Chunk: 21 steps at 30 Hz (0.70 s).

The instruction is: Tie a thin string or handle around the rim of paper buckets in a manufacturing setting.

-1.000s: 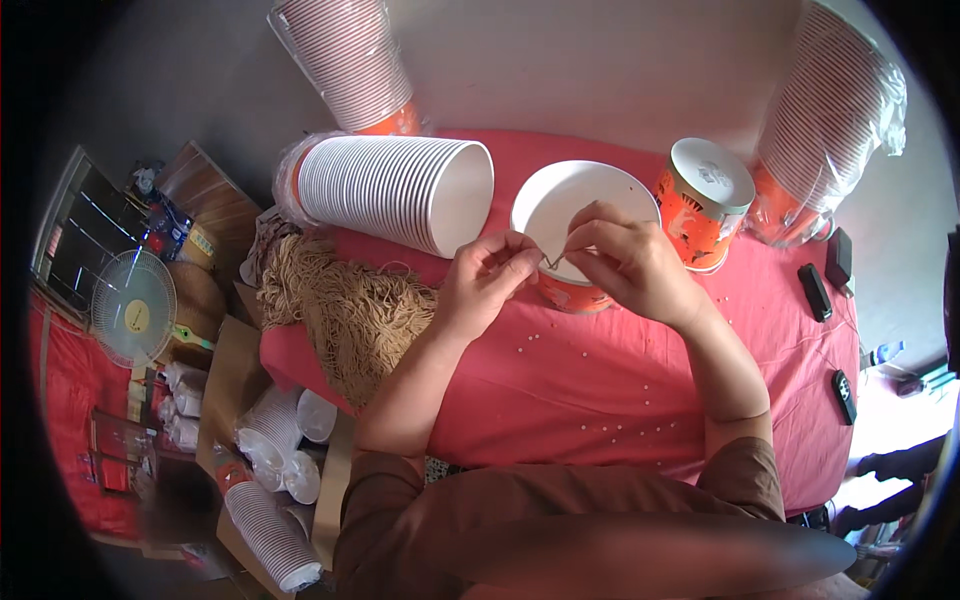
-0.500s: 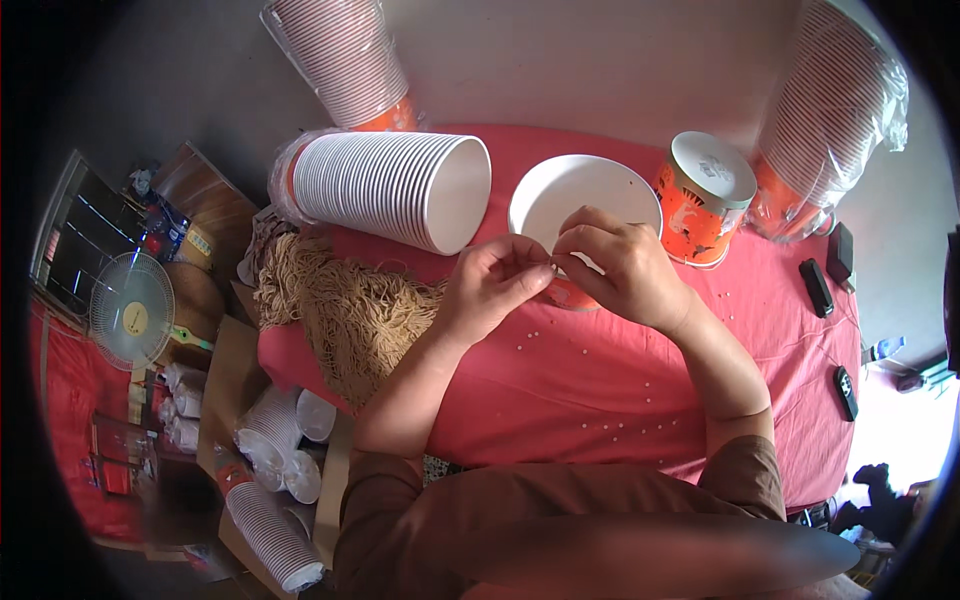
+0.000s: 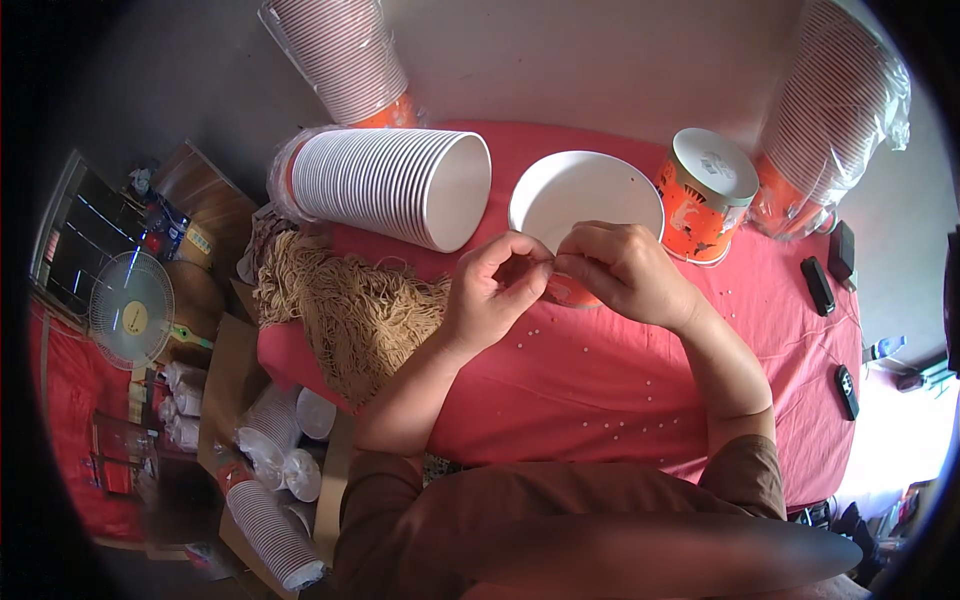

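Observation:
My left hand [image 3: 497, 292] and my right hand [image 3: 632, 272] meet fingertip to fingertip above the near rim of a round paper bucket [image 3: 575, 190]. Each hand is closed in a pinch at thumb and forefinger. Whatever lies between the fingertips is too small to make out. The bucket stands upright, white inside and orange outside, and my right hand hides part of its near rim. Left of my left hand lies a heap of tan cords [image 3: 365, 320].
A nested stack of white buckets [image 3: 385, 185] lies on its side on the red tablecloth [image 3: 600, 370]. An upside-down orange bucket [image 3: 705, 200] stands right, before a wrapped stack [image 3: 825, 130]. Small white bits lie scattered nearby. A cardboard box [image 3: 225, 400] holds more white containers, lower left.
The raised fingers of my right hand have come down and curled in closer to the pinch. My left hand has barely moved.

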### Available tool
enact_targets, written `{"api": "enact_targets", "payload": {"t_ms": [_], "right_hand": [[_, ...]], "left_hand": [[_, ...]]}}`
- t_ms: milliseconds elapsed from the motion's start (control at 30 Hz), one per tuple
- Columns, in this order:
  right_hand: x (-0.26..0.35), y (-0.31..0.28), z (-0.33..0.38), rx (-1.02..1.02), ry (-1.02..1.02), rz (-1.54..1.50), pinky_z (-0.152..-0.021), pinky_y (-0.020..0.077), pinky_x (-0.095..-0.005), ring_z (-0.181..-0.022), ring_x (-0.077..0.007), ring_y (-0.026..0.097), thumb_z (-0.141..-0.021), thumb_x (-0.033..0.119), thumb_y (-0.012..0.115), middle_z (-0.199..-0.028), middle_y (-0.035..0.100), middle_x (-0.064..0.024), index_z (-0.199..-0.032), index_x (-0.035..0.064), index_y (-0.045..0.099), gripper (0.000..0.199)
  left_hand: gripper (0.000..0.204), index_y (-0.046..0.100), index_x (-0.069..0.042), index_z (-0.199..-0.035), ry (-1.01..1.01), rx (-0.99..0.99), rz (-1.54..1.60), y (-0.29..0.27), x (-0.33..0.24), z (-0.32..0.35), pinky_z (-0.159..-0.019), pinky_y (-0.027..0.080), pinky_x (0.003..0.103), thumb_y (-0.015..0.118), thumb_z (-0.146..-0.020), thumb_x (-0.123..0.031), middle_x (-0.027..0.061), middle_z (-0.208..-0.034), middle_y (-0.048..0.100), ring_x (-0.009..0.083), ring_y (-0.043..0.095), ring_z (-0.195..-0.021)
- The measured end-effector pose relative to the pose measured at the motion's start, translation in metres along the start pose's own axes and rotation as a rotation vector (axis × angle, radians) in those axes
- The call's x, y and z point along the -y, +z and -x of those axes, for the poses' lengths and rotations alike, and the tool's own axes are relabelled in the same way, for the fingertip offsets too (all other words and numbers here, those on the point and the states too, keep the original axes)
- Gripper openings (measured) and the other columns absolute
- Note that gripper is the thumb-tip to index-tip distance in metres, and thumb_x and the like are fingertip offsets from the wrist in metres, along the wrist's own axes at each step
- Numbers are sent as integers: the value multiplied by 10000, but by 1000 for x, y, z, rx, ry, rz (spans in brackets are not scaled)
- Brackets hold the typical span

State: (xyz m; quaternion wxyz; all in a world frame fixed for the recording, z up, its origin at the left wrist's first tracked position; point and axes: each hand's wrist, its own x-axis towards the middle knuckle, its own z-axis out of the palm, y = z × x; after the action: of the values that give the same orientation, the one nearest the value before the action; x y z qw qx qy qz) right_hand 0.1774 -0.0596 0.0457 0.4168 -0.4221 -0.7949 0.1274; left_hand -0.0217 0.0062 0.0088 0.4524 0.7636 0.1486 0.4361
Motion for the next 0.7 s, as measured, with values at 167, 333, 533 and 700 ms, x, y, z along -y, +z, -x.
{"api": "enact_targets", "payload": {"t_ms": [167, 333, 533, 700], "right_hand": [[-1, -2, 0, 37, 77, -124, -604, 467, -343, -654, -230, 609, -932, 100, 647, -745, 630, -116, -876, -19, 645, 132], [1, -6, -1, 131, 218, -202, -582, 438, -298, -627, -126, 530, -953, 123, 642, -708, 592, -70, -873, -23, 647, 166], [0, 2, 0, -65, 154, -182, -565, 500, -339, -611, -207, 637, -851, 93, 717, -763, 641, -86, -856, 30, 642, 98], [-1, 13, -3, -221, -238, 100, -588, 545, -371, -725, -263, 672, -719, 51, 785, -960, 638, -58, -884, 57, 655, 211]], "left_hand": [[80, 643, -4, -979, 120, -48, -60, 3, 6, -1, -708, 499, 215, 669, -905, -17, 30, -898, 679, 57, 617, -793], [93, 634, -3, -988, 30, -67, 93, 6, 7, 2, -719, 504, 216, 678, -913, -34, 23, -898, 670, 69, 628, -795], [74, 588, -10, -984, -227, -37, 313, 1, 1, 0, -587, 438, 190, 569, -934, -61, -16, -802, 580, 35, 516, -663], [64, 582, -44, -971, -443, -5, 706, -2, 0, -1, -513, 315, 178, 565, -933, -92, -37, -731, 521, 22, 400, -578]]}}
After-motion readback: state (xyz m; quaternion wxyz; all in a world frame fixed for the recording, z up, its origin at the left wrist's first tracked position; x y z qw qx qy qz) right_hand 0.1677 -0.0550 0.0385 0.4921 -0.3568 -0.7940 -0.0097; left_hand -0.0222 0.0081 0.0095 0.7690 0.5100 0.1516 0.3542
